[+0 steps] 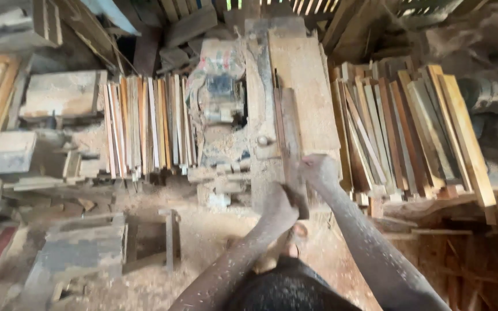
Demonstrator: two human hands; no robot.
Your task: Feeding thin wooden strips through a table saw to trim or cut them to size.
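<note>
A long narrow wooden board stands on edge on the sawdust-covered machine table, running away from me. My left hand grips the board's near end from the left. On the right side of that same end, my right hand is closed on the board. Both forearms are dusted with sawdust. The picture is blurred, so the fingers' exact placement is hard to see.
A stack of wooden slats stands left of the machine, with the motor between them. Another slat pile lies on the right. Wooden blocks and a small frame sit on the sawdust floor at left.
</note>
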